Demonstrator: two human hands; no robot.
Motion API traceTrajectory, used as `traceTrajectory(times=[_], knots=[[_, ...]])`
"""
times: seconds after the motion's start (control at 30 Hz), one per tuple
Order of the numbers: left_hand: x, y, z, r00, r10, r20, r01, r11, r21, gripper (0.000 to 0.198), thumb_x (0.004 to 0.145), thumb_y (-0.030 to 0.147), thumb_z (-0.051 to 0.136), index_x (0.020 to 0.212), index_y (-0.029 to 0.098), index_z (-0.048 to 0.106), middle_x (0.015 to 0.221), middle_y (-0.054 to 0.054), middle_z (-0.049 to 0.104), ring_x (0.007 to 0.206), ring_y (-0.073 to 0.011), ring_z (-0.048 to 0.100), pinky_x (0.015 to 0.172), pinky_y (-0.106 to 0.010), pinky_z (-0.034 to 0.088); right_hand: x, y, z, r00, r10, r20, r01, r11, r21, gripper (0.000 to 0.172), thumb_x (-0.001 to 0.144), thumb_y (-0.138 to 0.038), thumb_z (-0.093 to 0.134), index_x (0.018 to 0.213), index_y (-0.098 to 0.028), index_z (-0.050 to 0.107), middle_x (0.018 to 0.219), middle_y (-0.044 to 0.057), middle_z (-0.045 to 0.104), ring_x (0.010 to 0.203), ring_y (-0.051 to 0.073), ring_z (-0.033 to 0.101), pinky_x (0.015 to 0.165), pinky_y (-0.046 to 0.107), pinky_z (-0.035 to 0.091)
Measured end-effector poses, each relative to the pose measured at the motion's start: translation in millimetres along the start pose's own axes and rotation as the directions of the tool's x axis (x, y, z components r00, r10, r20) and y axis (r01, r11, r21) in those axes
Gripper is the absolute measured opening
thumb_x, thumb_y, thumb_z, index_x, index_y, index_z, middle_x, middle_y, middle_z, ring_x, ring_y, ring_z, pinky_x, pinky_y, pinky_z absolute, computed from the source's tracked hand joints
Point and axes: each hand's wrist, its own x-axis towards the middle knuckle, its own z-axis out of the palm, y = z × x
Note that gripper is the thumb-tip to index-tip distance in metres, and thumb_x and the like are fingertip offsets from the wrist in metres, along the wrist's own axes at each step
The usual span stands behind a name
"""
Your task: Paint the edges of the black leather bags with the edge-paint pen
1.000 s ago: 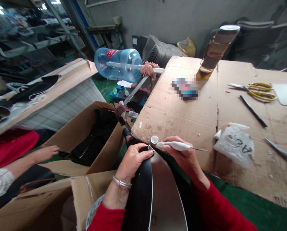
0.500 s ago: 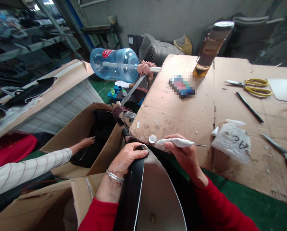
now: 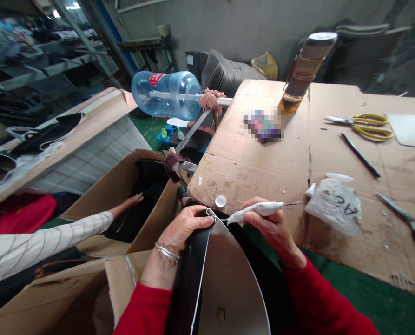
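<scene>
My left hand (image 3: 184,228) grips the top edge of a black bag panel (image 3: 210,284) with a grey inner face, its fingers curled beside a small metal ring (image 3: 211,214). My right hand (image 3: 272,223) holds a white pen-shaped tool (image 3: 258,210), tilted so its left tip points down at the ring. A small white cap (image 3: 220,201) sits on the cardboard just above the ring. Both of my sleeves are red.
A cardboard-covered table (image 3: 263,158) carries a plastic bag (image 3: 334,207), yellow scissors (image 3: 365,126), a black stick (image 3: 360,155), a tall bottle (image 3: 303,74) and pliers (image 3: 407,221). Another person's hand (image 3: 130,202) reaches into an open carton (image 3: 123,195) at left. A water jug (image 3: 167,93) lies behind.
My right hand tilted the white tool, lowering its left tip to the ring and off the white cap. The other person's arm reached farther into the carton.
</scene>
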Motion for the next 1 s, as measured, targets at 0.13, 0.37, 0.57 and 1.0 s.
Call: traceTrajectory(times=[0.13, 0.37, 0.57, 1.0], knots=[[-0.2, 0.2, 1.5, 1.000, 0.010, 0.018, -0.010, 1.000, 0.004, 0.034, 0.057, 0.030, 0.096, 0.079, 0.012, 0.077, 0.068, -0.003, 0.071, 0.055, -0.0115, 0.061, 0.056, -0.020, 0.047, 0.4, 0.7, -0.1, 1.000, -0.002, 0.015, 0.002, 1.000, -0.017, 0.026, 0.086, -0.043, 0.078, 0.085, -0.018, 0.077, 0.075, 0.004, 0.073, 0.064, 0.017, 0.064, 0.057, 0.026, 0.052], [-1.9, -2.7, 7.3, 0.999, 0.038, -0.001, -0.038, 0.999, 0.022, 0.033, 0.060, 0.030, 0.094, 0.080, 0.012, 0.076, 0.068, -0.002, 0.071, 0.055, -0.0104, 0.060, 0.055, -0.018, 0.045, 1.7, 1.3, 0.5, 0.999, -0.030, 0.022, 0.031, 0.999, -0.039, 0.028, 0.085, -0.045, 0.080, 0.086, -0.018, 0.077, 0.077, 0.005, 0.074, 0.066, 0.018, 0.067, 0.060, 0.027, 0.054], [-3.1, -7.3, 11.0, 0.995, 0.076, -0.066, -0.074, 0.997, 0.036, 0.027, 0.061, 0.028, 0.090, 0.077, 0.013, 0.073, 0.065, -0.001, 0.068, 0.053, -0.0110, 0.059, 0.053, -0.019, 0.045, -0.5, 5.4, -1.9, 0.992, -0.036, 0.118, 0.046, 0.995, -0.086, 0.027, 0.086, -0.046, 0.080, 0.095, -0.021, 0.078, 0.083, 0.005, 0.076, 0.070, 0.020, 0.069, 0.061, 0.028, 0.053], [-3.0, -16.6, 10.0, 0.970, 0.163, -0.181, -0.151, 0.986, 0.076, 0.026, 0.060, 0.028, 0.088, 0.076, 0.013, 0.074, 0.065, 0.000, 0.067, 0.055, -0.0107, 0.055, 0.053, -0.019, 0.041, -3.7, 4.1, -8.2, 0.971, -0.151, 0.183, 0.169, 0.982, -0.085, 0.026, 0.090, -0.048, 0.076, 0.098, -0.024, 0.081, 0.087, 0.005, 0.075, 0.075, 0.022, 0.064, 0.070, 0.034, 0.050]])
